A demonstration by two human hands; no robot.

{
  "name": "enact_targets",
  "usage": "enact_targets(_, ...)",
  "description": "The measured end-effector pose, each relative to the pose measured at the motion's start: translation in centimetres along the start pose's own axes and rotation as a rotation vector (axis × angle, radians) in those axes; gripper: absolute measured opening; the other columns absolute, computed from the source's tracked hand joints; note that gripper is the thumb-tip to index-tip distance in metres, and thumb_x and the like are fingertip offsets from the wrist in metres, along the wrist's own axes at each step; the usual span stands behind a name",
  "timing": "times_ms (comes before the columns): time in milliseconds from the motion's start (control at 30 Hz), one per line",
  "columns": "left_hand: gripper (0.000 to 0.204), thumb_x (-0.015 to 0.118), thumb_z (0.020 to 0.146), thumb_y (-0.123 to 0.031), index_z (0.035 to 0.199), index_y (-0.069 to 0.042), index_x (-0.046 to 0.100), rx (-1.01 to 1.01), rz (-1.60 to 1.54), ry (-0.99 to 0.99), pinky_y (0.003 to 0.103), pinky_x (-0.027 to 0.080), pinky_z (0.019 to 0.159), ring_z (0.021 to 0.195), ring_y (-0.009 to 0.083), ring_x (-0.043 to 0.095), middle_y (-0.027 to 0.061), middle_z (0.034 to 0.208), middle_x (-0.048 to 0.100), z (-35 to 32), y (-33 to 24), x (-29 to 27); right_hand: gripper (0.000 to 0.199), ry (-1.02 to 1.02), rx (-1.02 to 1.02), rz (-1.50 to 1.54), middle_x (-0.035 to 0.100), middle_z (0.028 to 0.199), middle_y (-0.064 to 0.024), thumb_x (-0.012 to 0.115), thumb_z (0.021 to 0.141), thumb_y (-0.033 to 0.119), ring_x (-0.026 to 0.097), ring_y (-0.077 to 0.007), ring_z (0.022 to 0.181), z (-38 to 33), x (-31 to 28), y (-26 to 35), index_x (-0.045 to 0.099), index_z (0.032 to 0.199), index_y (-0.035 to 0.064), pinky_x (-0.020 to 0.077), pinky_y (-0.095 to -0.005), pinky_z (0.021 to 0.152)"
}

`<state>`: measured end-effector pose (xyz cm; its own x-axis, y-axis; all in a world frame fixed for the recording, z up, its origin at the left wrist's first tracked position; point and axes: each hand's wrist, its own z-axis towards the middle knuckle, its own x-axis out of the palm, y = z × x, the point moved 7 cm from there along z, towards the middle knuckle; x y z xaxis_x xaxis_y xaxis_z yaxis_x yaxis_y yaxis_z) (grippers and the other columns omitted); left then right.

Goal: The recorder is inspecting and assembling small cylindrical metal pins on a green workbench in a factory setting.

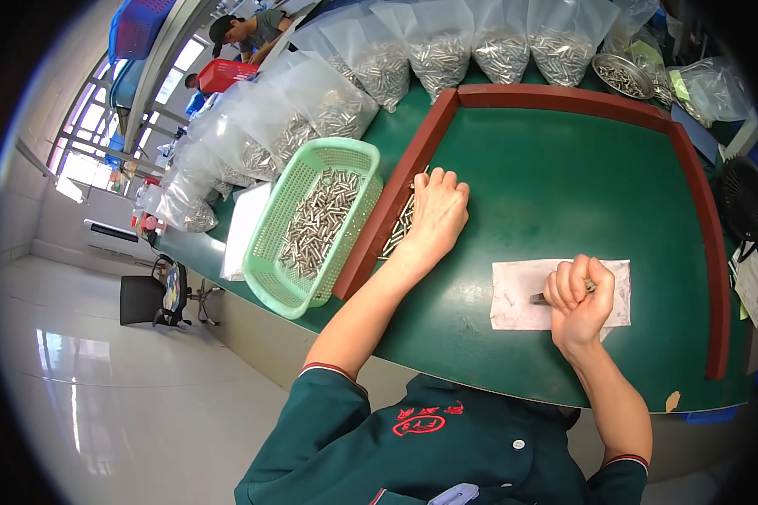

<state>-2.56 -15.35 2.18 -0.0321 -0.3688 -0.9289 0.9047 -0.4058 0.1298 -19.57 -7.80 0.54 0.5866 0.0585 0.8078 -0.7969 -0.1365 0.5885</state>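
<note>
We see two bare hands over a green tabletop (556,194) edged by a red-brown frame (564,95). The left hand (438,209) reaches over the frame's left side, its fingers bent downward and close together; we cannot tell whether they pinch anything. Just beside it, metal pins (401,229) lie along the inner edge of that side, their long axes mostly slanting up toward the right. The right hand (574,296) is above a pale sheet (512,295), its fingers curled tightly around a dark metal piece (537,299). We note that this piece's visible end points left, its long axis running nearly crosswise; the rest is largely hidden by the fingers. Outside the frame, to its left, a light-green basket (280,303) holds more pins, whose axes lie at mixed angles.
</note>
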Motion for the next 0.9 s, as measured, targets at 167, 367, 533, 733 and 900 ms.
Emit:
enact_targets(167, 0.01, 0.06, 0.062, -0.006, 0.066, -0.005, 0.051, 0.045, -0.12, -0.056, 0.036, 0.031, 0.067, 0.074, 0.0245, 0.045, 0.008, 0.07, 0.047, 0.3, -1.2, -2.1, 0.037, 0.002, -0.025, 0.022, 0.024, 0.043, 0.0008, 0.032, 0.086, 0.023, 0.016, -0.0077, 0.038, 0.3, -0.1, 0.0, 0.027, 0.051, 0.0103, 0.0151, -0.0242, 0.039)
enact_targets(367, 0.008, 0.06, 0.065, -0.009, 0.068, -0.004, 0.053, 0.168, -0.633, 0.382, 0.032, 0.031, 0.068, 0.07, 0.0219, 0.045, 0.0071, 0.068, 0.051, -2.9, -8.5, -3.7, 0.036, -0.041, -0.046, 0.036, 0.026, 0.043, 0.0004, 0.032, 0.085, 0.021, 0.017, -0.0074, 0.038, 0.8, -0.7, 0.4, 0.028, 0.051, 0.0097, 0.0165, -0.0236, 0.038)
enact_targets(533, 0.013, 0.064, 0.064, -0.007, 0.074, -0.005, 0.056, 0.095, -0.645, 0.401, 0.032, 0.032, 0.069, 0.071, 0.0213, 0.046, 0.0058, 0.07, 0.052, -4.2, -9.7, -3.4, 0.036, -0.043, -0.051, 0.016, 0.027, 0.042, 0.0004, 0.031, 0.085, 0.018, 0.019, -0.0069, 0.039, 0.7, -1.0, 0.1, 0.029, 0.049, 0.0087, 0.0167, -0.0234, 0.038)
enact_targets(733, 0.021, 0.066, 0.064, -0.007, 0.083, -0.005, 0.058, 0.077, -0.579, 0.321, 0.032, 0.033, 0.066, 0.072, 0.0212, 0.048, 0.0047, 0.076, 0.052, -4.4, -10.0, -3.7, 0.037, -0.048, -0.024, 0.018, 0.027, 0.043, 0.0006, 0.033, 0.084, 0.017, 0.019, -0.0068, 0.039, 0.5, -1.2, -0.1, 0.028, 0.049, 0.0088, 0.0171, -0.0232, 0.038)
enact_targets(900, 0.014, 0.065, 0.066, -0.007, 0.079, -0.004, 0.059, 0.062, -0.642, 0.229, 0.032, 0.034, 0.063, 0.068, 0.022, 0.048, 0.0055, 0.073, 0.05, -4.9, -9.9, -3.1, 0.038, -0.018, 0.003, -0.082, 0.025, 0.042, 0.0014, 0.031, 0.085, 0.025, 0.018, -0.0076, 0.04, 0.4, -1.0, -0.5, 0.027, 0.05, 0.0108, 0.0168, -0.0243, 0.04)
